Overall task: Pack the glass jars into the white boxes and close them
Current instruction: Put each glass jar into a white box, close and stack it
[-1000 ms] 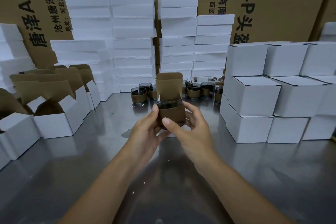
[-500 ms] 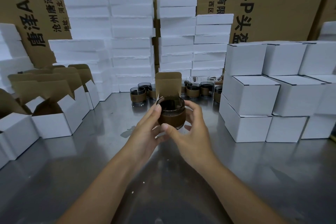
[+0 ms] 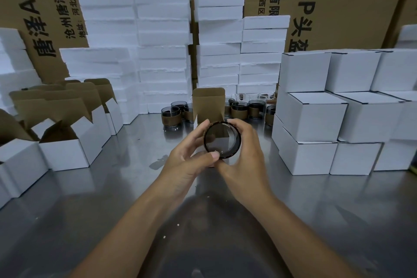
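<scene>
The glass jar (image 3: 222,140) is held tilted, just in front of the open white box (image 3: 208,104), with the fingers of the left hand (image 3: 187,162) and right hand (image 3: 247,160) curled around it. It should be righted and lowered squarely in.

A shiny metal tabletop (image 3: 90,210) stretches beneath the left hand (image 3: 187,166) and right hand (image 3: 247,165), with stacked white foam slabs (image 3: 162,52) well beyond them and printed brown cartons (image 3: 349,2) standing behind those stacks.

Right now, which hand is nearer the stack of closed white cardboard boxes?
Right. The right hand lies left of the stack; the left hand lies farther left, across the round glass jar.
</scene>
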Tool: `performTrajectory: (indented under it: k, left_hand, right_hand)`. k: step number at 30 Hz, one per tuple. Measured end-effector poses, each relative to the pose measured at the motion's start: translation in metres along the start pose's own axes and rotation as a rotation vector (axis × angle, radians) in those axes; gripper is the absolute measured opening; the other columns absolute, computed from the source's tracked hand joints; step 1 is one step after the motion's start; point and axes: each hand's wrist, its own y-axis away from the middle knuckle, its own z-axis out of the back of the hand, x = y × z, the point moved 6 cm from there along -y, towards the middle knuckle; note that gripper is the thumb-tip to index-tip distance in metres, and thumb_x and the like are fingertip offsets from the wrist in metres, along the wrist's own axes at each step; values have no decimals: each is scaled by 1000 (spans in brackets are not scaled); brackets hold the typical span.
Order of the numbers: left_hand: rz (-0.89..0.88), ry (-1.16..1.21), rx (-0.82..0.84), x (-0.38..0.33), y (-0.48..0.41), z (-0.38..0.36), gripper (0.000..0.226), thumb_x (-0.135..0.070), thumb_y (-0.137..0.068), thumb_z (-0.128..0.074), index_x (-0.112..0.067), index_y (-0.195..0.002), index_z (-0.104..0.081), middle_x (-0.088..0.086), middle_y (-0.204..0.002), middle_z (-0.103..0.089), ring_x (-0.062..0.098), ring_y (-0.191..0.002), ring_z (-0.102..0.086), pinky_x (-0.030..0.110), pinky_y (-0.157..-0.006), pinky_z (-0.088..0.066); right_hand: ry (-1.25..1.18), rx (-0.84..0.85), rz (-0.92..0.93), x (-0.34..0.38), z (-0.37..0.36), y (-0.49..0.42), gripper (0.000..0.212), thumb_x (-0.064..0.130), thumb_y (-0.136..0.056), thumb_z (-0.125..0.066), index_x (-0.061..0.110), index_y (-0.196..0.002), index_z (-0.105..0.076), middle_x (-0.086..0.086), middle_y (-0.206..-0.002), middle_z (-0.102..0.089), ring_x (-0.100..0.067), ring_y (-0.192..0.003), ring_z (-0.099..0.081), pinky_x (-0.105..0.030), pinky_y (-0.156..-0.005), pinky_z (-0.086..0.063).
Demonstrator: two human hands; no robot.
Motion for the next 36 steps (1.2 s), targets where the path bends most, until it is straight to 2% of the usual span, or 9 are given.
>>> performTrajectory:
  k: [3, 8, 13, 16, 20, 23, 27, 31, 36]
  left_hand:
    - [-17, 5, 22, -1, 0, -2, 69, -19, -61, -78, -42, -124, -58, -3, -128, -61, 19, -115, -61, 35, -95, -50]
    - [-10, -12, 20, -1, -1, -1, 70, -16, -64, -79, -42, -125, -58, -5, -128, -60, 18, -114, -61, 31, -91, -51]
    - [-5, -22, -42, -2, 0, 1, 60, -19, -69, -75, -40, -124, -59, 2, -120, -65, 18, -109, -64, 27, -85, -53]
    - [19, 36, -70, -2, -1, 1, 69, -31, -70, -80, -26, -133, -52, 9, -115, -67, 22, -106, -65, 28, -80, -54]
    - [29, 22, -42, -3, -2, 0, 52, -47, -81, -55, -28, -130, -54, 4, -115, -68, 20, -103, -67, 33, -81, -55]
    - [41, 31, -53, -3, -3, 0, 40, -44, -83, -50, -34, -120, -62, 3, -95, -69, 15, -80, -65, 27, -70, -53]
    - [21, -23, -82, -3, -2, 0, 44, -37, -79, -57, -28, -123, -61, -5, -67, -58, 9, -68, -58, 26, -68, -50]
    - [1, -97, -103, -3, -1, 1, 49, -39, -76, -60, -27, -123, -59, -5, -62, -59, 8, -66, -58, 24, -68, -52]
    - [-15, -215, -138, -5, -1, 1, 54, -42, -73, -61, -31, -125, -56, -9, -61, -61, 4, -65, -60, 22, -69, -51]
  right_hand:
    - [31, -7, 8, 0, 2, -1, 70, 8, -68, -76, 27, -128, -44, 9, -125, -49, -11, -118, -48, -34, -97, -45]
    - [31, 6, 4, -1, 1, -1, 71, 8, -69, -76, 31, -128, -43, 11, -126, -50, -9, -117, -48, -31, -97, -45]
    - [-72, -9, -82, -6, 2, -2, 71, 20, -67, -82, 47, -115, -37, 22, -113, -57, 5, -107, -53, -3, -83, -39]
    - [-144, -26, -140, -7, 1, -3, 61, 29, -65, -84, 47, -104, -42, 26, -105, -59, 13, -104, -51, 1, -77, -35]
    - [-221, 2, -190, -5, -1, -2, 44, 38, -71, -78, 46, -101, -48, 34, -94, -59, 17, -97, -51, 0, -73, -39]
    - [-315, -1, -265, -6, 0, -4, 29, 53, -73, -68, 42, -96, -53, 30, -87, -63, 10, -87, -57, -4, -67, -44]
    - [-419, -7, -392, -11, -2, -4, 53, 70, -61, -50, 31, -95, -58, 10, -86, -67, -5, -74, -64, -15, -63, -47]
    - [-419, -14, -485, -15, -4, -3, 60, 74, -61, -43, 26, -93, -59, 7, -80, -66, -1, -54, -59, -21, -61, -48]
    - [-398, 34, -517, -17, -8, -3, 62, 75, -64, -36, 24, -91, -60, 5, -80, -67, -2, -56, -58, -24, -64, -49]
